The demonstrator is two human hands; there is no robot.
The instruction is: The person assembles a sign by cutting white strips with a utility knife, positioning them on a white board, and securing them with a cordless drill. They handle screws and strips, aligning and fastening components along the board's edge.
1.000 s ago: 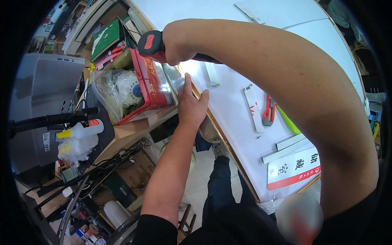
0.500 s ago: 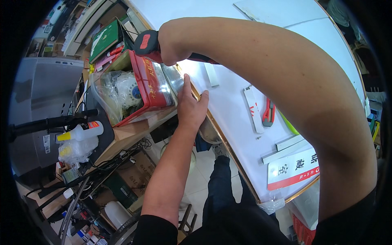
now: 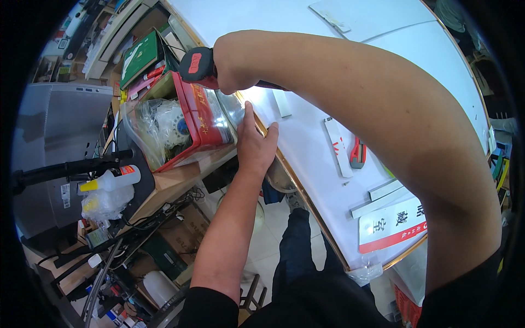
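Observation:
My right hand [image 3: 235, 63] is wrapped round a black and red cordless drill [image 3: 199, 63], whose base end shows at the left of the fist. My right forearm crosses over the white board and hides most of the tool's front. A bright patch of light falls on the board's corner beneath it. Below, my left hand [image 3: 257, 145] grips the gold-edged rim of the white board [image 3: 311, 147], thumb over the rim and index finger pointing along it. The undersides of its fingers are hidden.
Left of the board stands a red and clear box [image 3: 205, 117] holding plastic-wrapped parts. A red utility knife [image 3: 358, 153], white strips [image 3: 339, 147] and a red-white sign [image 3: 394, 224] lie on the board. A white bottle [image 3: 112, 177] and cables are at the left.
My right hand and the drill have shifted slightly down in the picture. The left hand keeps its place at the rim.

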